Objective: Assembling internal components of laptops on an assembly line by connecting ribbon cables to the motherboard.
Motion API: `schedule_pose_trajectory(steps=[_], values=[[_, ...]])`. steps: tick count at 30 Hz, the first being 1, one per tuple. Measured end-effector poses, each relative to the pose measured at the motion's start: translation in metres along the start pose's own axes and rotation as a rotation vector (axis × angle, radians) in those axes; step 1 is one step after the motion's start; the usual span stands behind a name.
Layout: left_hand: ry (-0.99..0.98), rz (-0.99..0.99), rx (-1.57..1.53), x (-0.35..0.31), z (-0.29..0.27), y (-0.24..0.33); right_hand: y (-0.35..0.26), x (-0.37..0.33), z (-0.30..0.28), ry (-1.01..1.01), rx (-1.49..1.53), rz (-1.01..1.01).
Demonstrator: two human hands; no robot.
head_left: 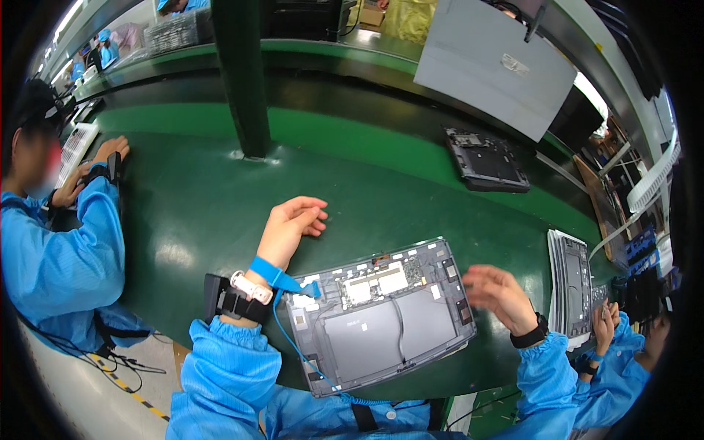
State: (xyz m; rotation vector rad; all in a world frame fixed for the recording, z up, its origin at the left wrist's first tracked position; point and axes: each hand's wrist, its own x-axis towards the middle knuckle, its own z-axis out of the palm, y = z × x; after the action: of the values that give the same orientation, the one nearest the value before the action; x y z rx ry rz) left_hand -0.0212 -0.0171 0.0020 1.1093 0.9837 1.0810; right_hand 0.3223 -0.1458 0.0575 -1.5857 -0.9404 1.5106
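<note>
An opened-up laptop chassis (389,323) lies slightly tilted on the green bench in front of me, its insides facing up. A broad grey battery (359,334) fills its lower part, with a circuit board (378,284) above it and a black cable crossing the battery. My left hand (293,227) is over the bench beyond the laptop's upper left corner, fingers loosely bent, holding nothing visible. A blue wrist strap (275,273) with a coiled cord circles that wrist; its cord runs over the laptop's left edge. Just off the laptop's right edge, my right hand (499,293) is blurred, fingers apart.
Another dark laptop chassis (488,160) sits at the far side, below a hanging grey panel (495,66). A green post (242,81) rises from the bench. Stacked laptop parts (570,286) lie at right near a co-worker's hands (605,326). Another person (62,242) works at left.
</note>
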Motion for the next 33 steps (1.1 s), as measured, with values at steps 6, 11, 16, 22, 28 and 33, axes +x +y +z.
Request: schedule_pose_trajectory(steps=[6, 11, 16, 22, 28, 33], values=[[0.005, -0.011, 0.003, -0.002, -0.003, 0.001, 0.011, -0.002, -0.007, -0.242, 0.145, 0.219], [0.026, -0.027, -0.021, -0.004, -0.005, 0.004, 0.012, -0.010, 0.013, -0.294, 0.364, 0.154], [0.037, -0.039, -0.087, 0.001, -0.004, 0.005, 0.029, -0.008, 0.010, -0.168, 0.281, 0.040], [0.101, -0.008, -0.192, 0.013, -0.020, 0.002, 0.006, 0.012, -0.021, -0.078, 0.265, -0.166], [0.151, 0.130, 0.336, 0.009, -0.003, -0.007, -0.044, 0.083, -0.026, -0.029, 0.386, -0.262], [0.136, 0.281, 0.676, 0.005, 0.007, -0.010, -0.063, 0.220, 0.030, -0.077, 0.582, -0.285]])
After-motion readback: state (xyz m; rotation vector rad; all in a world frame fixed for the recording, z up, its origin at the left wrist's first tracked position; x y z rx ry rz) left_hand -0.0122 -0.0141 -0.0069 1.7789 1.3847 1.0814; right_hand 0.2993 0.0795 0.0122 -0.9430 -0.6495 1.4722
